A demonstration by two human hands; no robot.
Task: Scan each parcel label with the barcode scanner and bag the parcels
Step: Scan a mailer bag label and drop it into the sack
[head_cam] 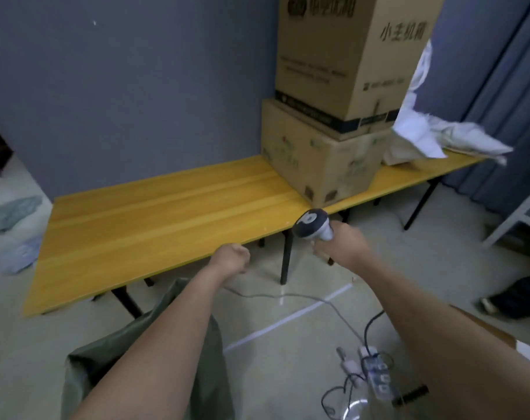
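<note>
scanner in the right hand, gripped by its handle just off the near edge of a yellow table; left hand clenched in a fist, holding nothing visible. two stacked boxes stand on the table.

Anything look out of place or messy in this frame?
Yes: the crumpled white plastic bags sprawl over the yellow wooden table's far right end, and the upper cardboard box sits askew on the lower cardboard box.
</note>
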